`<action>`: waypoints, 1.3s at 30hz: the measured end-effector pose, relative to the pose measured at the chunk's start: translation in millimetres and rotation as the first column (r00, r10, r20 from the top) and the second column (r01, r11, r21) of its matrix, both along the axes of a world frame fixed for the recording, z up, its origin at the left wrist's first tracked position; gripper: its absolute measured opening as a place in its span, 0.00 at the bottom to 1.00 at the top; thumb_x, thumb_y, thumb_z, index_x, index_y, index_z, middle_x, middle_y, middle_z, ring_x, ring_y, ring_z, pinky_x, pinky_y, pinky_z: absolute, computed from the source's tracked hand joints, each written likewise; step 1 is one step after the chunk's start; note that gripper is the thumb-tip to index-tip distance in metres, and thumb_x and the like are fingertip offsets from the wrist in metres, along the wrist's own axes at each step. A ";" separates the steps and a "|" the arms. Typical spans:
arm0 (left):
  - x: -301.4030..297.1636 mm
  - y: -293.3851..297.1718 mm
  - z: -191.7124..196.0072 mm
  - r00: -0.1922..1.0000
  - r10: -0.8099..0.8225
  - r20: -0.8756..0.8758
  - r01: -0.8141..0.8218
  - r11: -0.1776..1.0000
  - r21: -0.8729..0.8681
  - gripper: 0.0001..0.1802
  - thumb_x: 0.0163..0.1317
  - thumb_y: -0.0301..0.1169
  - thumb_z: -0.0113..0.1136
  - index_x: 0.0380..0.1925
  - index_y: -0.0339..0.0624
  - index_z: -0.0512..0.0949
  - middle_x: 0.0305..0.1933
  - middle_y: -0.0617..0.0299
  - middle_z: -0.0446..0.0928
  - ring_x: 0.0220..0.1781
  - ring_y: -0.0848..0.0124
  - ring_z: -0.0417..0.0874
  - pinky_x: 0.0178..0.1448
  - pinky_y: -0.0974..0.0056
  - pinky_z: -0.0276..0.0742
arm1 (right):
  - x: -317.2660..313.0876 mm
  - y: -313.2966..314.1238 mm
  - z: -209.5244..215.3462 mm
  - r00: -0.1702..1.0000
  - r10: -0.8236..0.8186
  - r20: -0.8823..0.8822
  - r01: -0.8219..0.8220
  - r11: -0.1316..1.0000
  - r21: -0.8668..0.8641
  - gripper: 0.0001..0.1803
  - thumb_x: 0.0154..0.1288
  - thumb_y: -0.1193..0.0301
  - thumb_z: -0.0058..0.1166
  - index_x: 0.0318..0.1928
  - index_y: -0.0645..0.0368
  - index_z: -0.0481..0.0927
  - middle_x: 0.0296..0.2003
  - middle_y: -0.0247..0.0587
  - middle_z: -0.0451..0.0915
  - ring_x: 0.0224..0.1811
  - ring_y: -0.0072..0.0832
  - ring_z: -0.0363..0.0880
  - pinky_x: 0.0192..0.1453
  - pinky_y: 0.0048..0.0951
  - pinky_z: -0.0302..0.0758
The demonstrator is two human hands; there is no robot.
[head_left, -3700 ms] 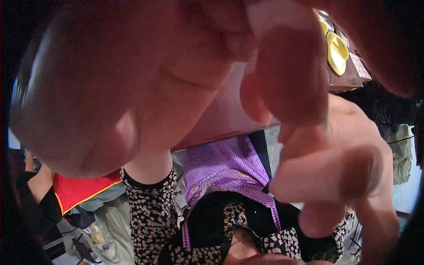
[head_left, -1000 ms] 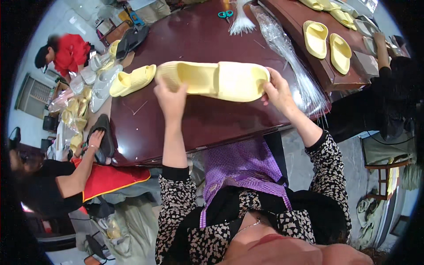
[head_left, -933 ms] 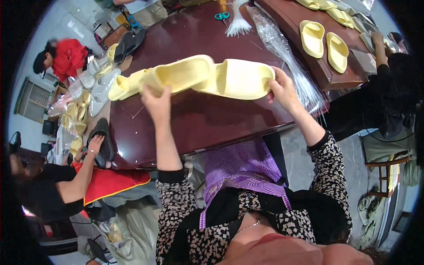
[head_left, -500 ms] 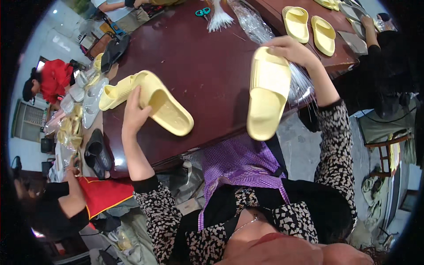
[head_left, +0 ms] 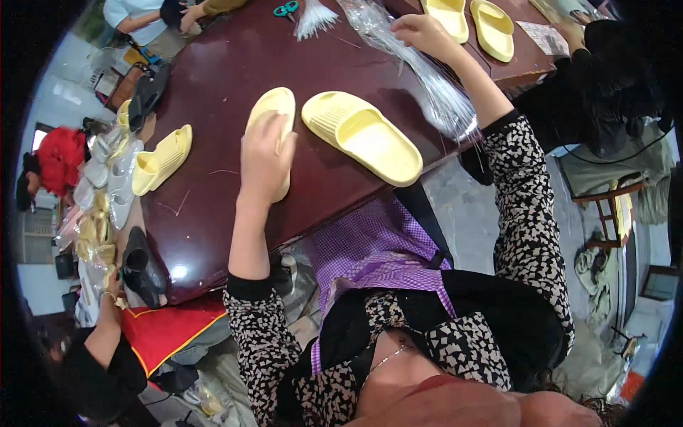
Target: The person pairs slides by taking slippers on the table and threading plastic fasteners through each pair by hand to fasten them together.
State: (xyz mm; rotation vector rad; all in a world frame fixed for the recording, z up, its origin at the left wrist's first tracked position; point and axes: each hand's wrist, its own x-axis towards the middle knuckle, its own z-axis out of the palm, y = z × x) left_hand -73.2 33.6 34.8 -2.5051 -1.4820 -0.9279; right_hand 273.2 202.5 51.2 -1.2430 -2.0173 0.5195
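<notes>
My left hand (head_left: 267,158), somewhat blurred, is closed over the middle of a pale yellow slipper (head_left: 279,103) at the table's centre. Beside it on the right, a second yellow slipper (head_left: 366,135) lies sole down with its toe pointing up and left; neither hand touches it. My right hand (head_left: 425,35) is stretched out over the table's far right, above a bundle of thin clear plastic strands (head_left: 449,103) in a plastic wrap. Its fingers are apart and I see nothing in them.
Another yellow slipper (head_left: 162,160) lies on the left of the dark red table (head_left: 213,107). Teal scissors (head_left: 286,9) and white strands (head_left: 315,19) are at the far edge. A yellow pair (head_left: 492,30) stands far right. Co-workers sit left and right; bagged slippers (head_left: 124,185) line the left edge.
My right hand has let go of its slipper, now on the table, and moved up and left. My left hand has shifted right with its slipper, leaving another one behind on the left.
</notes>
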 end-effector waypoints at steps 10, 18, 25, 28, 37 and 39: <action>59.2 -33.2 -19.2 0.940 -0.321 -0.115 0.306 0.943 -0.133 0.19 0.49 0.27 0.66 0.44 0.38 0.76 0.54 0.53 0.72 0.48 0.58 0.75 0.50 0.57 0.71 | 38.3 -174.4 -39.0 0.925 -0.023 0.380 -0.111 0.938 0.327 0.14 0.55 0.79 0.54 0.44 0.59 0.81 0.42 0.43 0.80 0.47 0.38 0.78 0.50 0.35 0.73; 48.9 8.4 -44.8 0.937 -0.300 -0.180 0.297 0.954 -0.044 0.15 0.49 0.30 0.65 0.37 0.38 0.77 0.48 0.55 0.75 0.42 0.60 0.76 0.46 0.58 0.72 | 28.7 -211.9 -93.0 0.902 -0.075 0.424 -0.137 0.883 0.448 0.16 0.50 0.80 0.55 0.43 0.58 0.80 0.45 0.40 0.80 0.49 0.37 0.77 0.53 0.39 0.71; 49.0 18.1 -21.6 0.993 -0.101 -0.064 0.099 0.995 -0.027 0.13 0.55 0.24 0.60 0.42 0.36 0.78 0.51 0.54 0.76 0.51 0.58 0.77 0.53 0.59 0.74 | 17.2 -217.9 -75.7 0.979 0.075 0.187 -0.158 0.862 0.481 0.12 0.51 0.80 0.56 0.39 0.61 0.80 0.41 0.44 0.81 0.41 0.36 0.79 0.46 0.35 0.73; 88.6 12.0 -5.8 0.865 -0.342 0.368 0.421 0.893 -0.158 0.13 0.55 0.22 0.59 0.42 0.36 0.79 0.52 0.55 0.77 0.53 0.62 0.78 0.55 0.61 0.74 | 5.2 -230.2 -53.4 0.990 0.139 0.028 -0.137 0.881 0.452 0.10 0.52 0.80 0.57 0.38 0.63 0.79 0.39 0.46 0.81 0.38 0.35 0.80 0.42 0.32 0.74; 145.1 -1.3 -28.0 0.710 -0.408 0.574 0.656 0.681 -0.327 0.08 0.59 0.22 0.57 0.39 0.34 0.77 0.41 0.57 0.80 0.44 0.70 0.81 0.46 0.69 0.76 | 5.7 -232.7 -12.0 0.942 0.221 -0.252 -0.151 0.952 0.267 0.11 0.56 0.81 0.56 0.42 0.66 0.79 0.39 0.46 0.81 0.39 0.33 0.79 0.43 0.26 0.75; 140.6 -2.8 -35.2 0.715 -0.326 0.618 0.618 0.709 -0.341 0.07 0.60 0.22 0.57 0.38 0.34 0.77 0.39 0.58 0.80 0.42 0.71 0.81 0.46 0.69 0.76 | 11.7 -217.6 -10.3 0.979 0.121 -0.166 -0.098 0.985 0.140 0.15 0.56 0.80 0.57 0.46 0.66 0.78 0.42 0.47 0.80 0.43 0.36 0.79 0.47 0.27 0.74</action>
